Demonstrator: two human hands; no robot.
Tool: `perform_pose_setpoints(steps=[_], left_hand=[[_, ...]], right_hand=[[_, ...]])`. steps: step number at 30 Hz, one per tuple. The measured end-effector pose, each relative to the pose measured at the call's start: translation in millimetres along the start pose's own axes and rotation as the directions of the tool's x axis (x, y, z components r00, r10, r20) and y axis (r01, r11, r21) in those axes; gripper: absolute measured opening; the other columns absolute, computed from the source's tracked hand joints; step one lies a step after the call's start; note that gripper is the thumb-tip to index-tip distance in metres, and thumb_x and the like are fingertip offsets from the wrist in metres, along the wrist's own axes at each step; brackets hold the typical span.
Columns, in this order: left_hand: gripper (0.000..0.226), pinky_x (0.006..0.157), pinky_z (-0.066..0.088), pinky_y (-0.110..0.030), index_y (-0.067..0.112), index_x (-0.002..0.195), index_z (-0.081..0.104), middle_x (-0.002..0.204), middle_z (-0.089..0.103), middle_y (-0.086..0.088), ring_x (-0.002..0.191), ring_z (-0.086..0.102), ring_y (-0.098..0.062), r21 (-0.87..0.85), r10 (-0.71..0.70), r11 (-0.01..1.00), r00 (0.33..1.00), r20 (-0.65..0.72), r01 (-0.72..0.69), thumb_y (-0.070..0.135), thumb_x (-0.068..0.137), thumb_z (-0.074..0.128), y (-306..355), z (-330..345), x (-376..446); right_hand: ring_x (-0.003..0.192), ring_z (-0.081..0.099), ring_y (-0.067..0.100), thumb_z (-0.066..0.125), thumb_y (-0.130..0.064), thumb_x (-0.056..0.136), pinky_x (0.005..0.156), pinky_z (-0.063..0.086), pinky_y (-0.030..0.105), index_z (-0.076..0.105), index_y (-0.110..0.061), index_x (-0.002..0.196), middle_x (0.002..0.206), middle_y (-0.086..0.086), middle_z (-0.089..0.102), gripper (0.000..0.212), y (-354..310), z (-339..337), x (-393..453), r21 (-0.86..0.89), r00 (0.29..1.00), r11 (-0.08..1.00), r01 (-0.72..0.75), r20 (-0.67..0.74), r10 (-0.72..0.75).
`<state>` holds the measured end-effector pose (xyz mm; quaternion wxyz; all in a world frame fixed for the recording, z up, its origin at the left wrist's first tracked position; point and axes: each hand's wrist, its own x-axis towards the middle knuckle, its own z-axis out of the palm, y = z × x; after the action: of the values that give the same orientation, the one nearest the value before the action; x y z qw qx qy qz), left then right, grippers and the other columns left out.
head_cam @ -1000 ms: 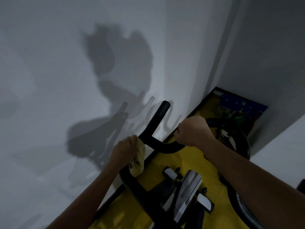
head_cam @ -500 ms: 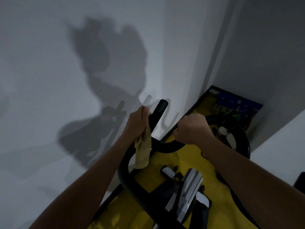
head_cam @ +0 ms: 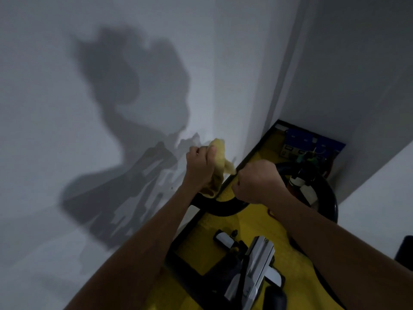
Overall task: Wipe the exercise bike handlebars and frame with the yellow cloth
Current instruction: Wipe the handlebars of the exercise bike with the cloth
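A: Which step is this?

B: The handlebar wipe, I'd say. The left hand (head_cam: 200, 163) has its fingers curled round the yellow cloth (head_cam: 218, 162), bunched over the tip of the left horn, which the cloth hides. The right hand (head_cam: 257, 181) is fisted round the handlebars (head_cam: 223, 208), steadying the bike above the yellow mat's (head_cam: 252, 229) wall edge.

A: And next?

B: Probably draw the cloth down the bar with the grip kept snug. The frame (head_cam: 257, 265) below looks untouched.
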<state>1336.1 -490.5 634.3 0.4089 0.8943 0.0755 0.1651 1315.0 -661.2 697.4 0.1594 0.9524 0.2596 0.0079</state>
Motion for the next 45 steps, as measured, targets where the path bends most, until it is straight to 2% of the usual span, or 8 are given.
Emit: perform_pose_setpoints(steps=[4, 12, 17, 23, 28, 32, 41, 45], left_hand=[[0.03, 0.081, 0.053, -0.042, 0.016, 0.122, 0.051, 0.103, 0.066, -0.008, 0.09, 0.064, -0.029, -0.012, 0.032, 0.999, 0.994, 0.103, -0.031, 0.038, 0.105, 0.038, 5, -3, -2], [0.06, 0.058, 0.04, -0.031, 0.007, 0.062, 0.047, 0.052, 0.048, 0.006, 0.053, 0.055, -0.012, -0.102, -0.041, 0.994, 0.998, 0.037, 0.044, 0.051, 0.103, 0.043, 9, 8, 28], [0.074, 0.108, 0.04, -0.042, 0.007, 0.12, 0.065, 0.123, 0.065, -0.018, 0.119, 0.058, -0.032, -0.122, -0.283, 0.943, 0.94, 0.191, 0.309, 0.065, 0.1, 0.024, 4, -4, 9], [0.049, 0.084, 0.043, -0.035, 0.005, 0.145, 0.041, 0.101, 0.062, -0.014, 0.089, 0.061, -0.029, 0.356, -0.211, 0.93, 0.924, 0.319, 0.089, 0.034, 0.109, 0.024, -33, -33, -40], [0.031, 0.093, 0.047, -0.032, -0.001, 0.122, 0.056, 0.127, 0.059, -0.014, 0.113, 0.062, -0.028, 0.656, -0.293, 0.753, 0.872, 0.392, -0.041, 0.011, 0.103, 0.035, -65, -49, -58], [0.035, 0.093, 0.042, -0.029, -0.002, 0.131, 0.052, 0.129, 0.06, -0.017, 0.116, 0.061, -0.03, 0.475, -0.391, 0.866, 0.808, 0.442, 0.159, 0.015, 0.103, 0.042, -64, -51, -34], [0.057, 0.079, 0.053, -0.04, -0.001, 0.095, 0.064, 0.088, 0.069, -0.02, 0.083, 0.067, -0.031, -0.047, -0.198, 0.979, 0.98, -0.024, 0.197, 0.038, 0.108, 0.025, 12, -2, 0], [0.064, 0.084, 0.048, -0.041, -0.007, 0.098, 0.066, 0.099, 0.068, -0.028, 0.089, 0.065, -0.035, -0.14, -0.175, 0.974, 0.984, 0.026, 0.177, 0.047, 0.106, 0.031, 25, -2, 24]], right_hand=[[0.052, 0.04, 0.013, 0.038, -0.034, 0.095, 0.052, 0.029, 0.026, 0.046, -0.02, 0.057, 0.057, -0.005, 0.045, 0.041, -1, 2, 1, 0.007, 1.0, 1.0, -0.002, -0.011, 0.002], [0.051, 0.041, 0.011, 0.037, -0.038, 0.097, 0.049, 0.027, 0.025, 0.053, -0.019, 0.06, 0.057, -0.005, 0.045, 0.045, 0, 3, 1, 0.002, 1.0, 1.0, 0.004, -0.009, -0.004], [0.052, 0.041, 0.013, 0.035, -0.039, 0.095, 0.051, 0.028, 0.025, 0.049, -0.019, 0.058, 0.058, -0.005, 0.046, 0.044, -2, 2, 4, -0.018, 1.0, 1.0, 0.016, -0.02, -0.016], [0.056, 0.046, 0.014, 0.034, -0.04, 0.095, 0.052, 0.029, 0.025, 0.052, -0.019, 0.062, 0.063, -0.004, 0.051, 0.043, -3, 3, 5, 0.002, 0.999, 1.0, 0.025, -0.02, -0.025], [0.054, 0.043, 0.013, 0.035, -0.035, 0.093, 0.052, 0.027, 0.025, 0.049, -0.02, 0.06, 0.06, -0.005, 0.049, 0.039, -2, 3, 5, 0.005, 0.999, 1.0, 0.029, -0.031, -0.029], [0.055, 0.044, 0.014, 0.037, -0.031, 0.091, 0.052, 0.026, 0.026, 0.048, -0.02, 0.06, 0.061, -0.005, 0.049, 0.035, -3, 3, 4, 0.033, 0.999, 0.999, 0.021, -0.037, -0.02], [0.054, 0.044, 0.013, 0.036, -0.034, 0.094, 0.052, 0.028, 0.026, 0.05, -0.021, 0.061, 0.06, -0.005, 0.049, 0.038, -3, -1, 3, 0.01, 0.999, 1.0, 0.008, -0.034, -0.007], [0.054, 0.045, 0.014, 0.039, -0.034, 0.094, 0.053, 0.03, 0.028, 0.05, -0.02, 0.059, 0.059, -0.005, 0.049, 0.04, -3, 0, 2, 0.046, 0.999, 0.999, 0.006, -0.043, -0.004]])
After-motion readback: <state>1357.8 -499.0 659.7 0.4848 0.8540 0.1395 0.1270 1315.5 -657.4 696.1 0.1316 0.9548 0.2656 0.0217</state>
